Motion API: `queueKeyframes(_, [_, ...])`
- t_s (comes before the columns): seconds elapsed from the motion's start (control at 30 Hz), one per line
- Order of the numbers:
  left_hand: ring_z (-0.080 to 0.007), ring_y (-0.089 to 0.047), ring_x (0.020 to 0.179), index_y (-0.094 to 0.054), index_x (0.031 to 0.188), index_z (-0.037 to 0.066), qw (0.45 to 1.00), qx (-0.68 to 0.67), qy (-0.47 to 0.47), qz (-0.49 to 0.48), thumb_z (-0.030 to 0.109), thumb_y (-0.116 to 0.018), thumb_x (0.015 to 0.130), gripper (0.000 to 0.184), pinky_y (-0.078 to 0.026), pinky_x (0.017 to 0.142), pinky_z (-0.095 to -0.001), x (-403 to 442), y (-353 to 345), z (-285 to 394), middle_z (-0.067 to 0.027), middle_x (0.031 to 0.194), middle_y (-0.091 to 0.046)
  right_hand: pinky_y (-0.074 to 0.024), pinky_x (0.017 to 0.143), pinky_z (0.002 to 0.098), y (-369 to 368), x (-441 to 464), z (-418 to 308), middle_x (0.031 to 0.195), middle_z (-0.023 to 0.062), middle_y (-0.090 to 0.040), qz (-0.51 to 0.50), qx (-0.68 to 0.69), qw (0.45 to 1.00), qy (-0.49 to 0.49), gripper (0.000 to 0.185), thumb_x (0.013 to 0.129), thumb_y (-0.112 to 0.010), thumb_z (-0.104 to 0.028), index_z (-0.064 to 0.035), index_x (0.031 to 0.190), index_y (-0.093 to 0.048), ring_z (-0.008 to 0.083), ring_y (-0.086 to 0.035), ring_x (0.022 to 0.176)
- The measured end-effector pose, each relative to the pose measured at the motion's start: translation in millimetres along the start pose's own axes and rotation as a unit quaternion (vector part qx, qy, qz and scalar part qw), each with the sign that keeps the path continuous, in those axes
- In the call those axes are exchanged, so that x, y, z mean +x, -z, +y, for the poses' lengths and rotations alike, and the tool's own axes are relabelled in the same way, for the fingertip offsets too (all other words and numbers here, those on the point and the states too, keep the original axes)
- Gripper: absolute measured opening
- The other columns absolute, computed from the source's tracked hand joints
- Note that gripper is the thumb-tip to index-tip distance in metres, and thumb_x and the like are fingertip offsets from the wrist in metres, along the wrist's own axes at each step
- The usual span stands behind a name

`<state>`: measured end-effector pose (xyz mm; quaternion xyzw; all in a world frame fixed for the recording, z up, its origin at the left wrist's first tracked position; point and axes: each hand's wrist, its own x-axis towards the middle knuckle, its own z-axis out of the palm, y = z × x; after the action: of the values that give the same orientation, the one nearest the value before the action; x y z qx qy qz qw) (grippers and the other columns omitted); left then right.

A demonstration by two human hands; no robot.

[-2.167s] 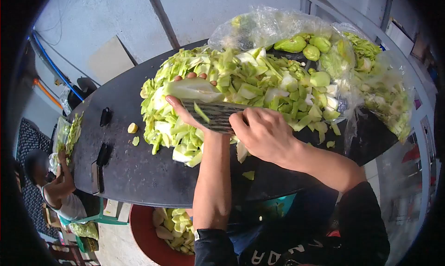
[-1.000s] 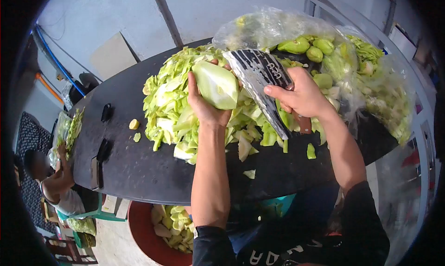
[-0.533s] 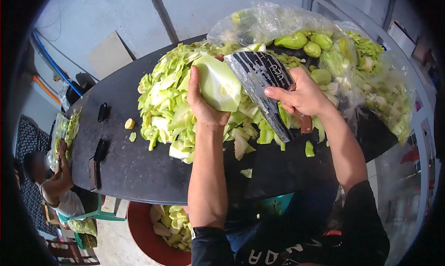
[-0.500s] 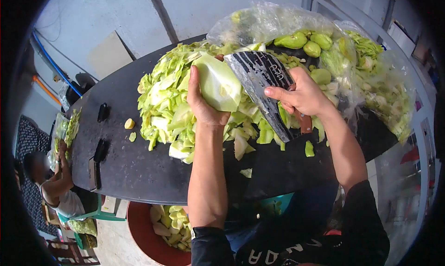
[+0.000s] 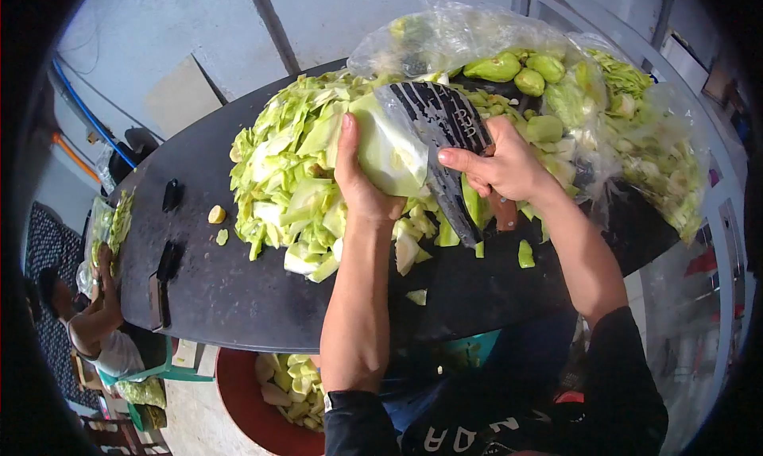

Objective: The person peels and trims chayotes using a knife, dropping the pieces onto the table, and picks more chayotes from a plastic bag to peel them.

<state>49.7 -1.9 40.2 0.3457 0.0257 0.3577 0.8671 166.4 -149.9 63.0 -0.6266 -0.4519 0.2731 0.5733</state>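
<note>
Cupped in the left grip (image 5: 367, 190), a pale green vegetable (image 5: 389, 148) sits beside the cleaver (image 5: 442, 121) clasped by the right grip (image 5: 510, 160).

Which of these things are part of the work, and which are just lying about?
In the job:
pale-green vegetable, in the left hand
cleaver, in the right hand
heap of cut pieces
likely the whole chayotes

Seemingly just about:
small black object
tan board
blue hose
</note>
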Motion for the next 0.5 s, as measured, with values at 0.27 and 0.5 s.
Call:
queueKeyframes(0.27, [-0.0248, -0.065, 0.098, -0.061, 0.117, 0.008, 1.0, 0.006, 0.007, 0.009, 0.057, -0.059, 0.091, 0.055, -0.052, 0.088, -0.0405, -5, -6, -8, -0.0093, 0.106, -0.067, -0.0361, 0.04, 0.024, -3, -1, -3, 0.057, -0.0032, -0.052, 0.014, 0.0, 1.0, 0.006, 0.026, 0.09, -0.076, -0.018, -0.0049, 0.076, -0.058, 0.005, -0.045, 0.042])
queueKeyframes(0.5, [-0.0238, -0.064, 0.096, -0.061, 0.114, 0.008, 0.999, 0.027, 0.015, -0.009, 0.057, -0.059, 0.092, 0.054, -0.051, 0.087, -0.0398, -3, -4, -12, -0.0089, 0.103, -0.066, -0.0353, 0.039, 0.0236, -8, 0, -4, 0.057, -0.0042, -0.053, 0.033, -0.016, 0.999, 0.029, 0.025, 0.089, -0.077, -0.019, -0.0055, 0.077, -0.06, 0.0044, -0.046, 0.042])
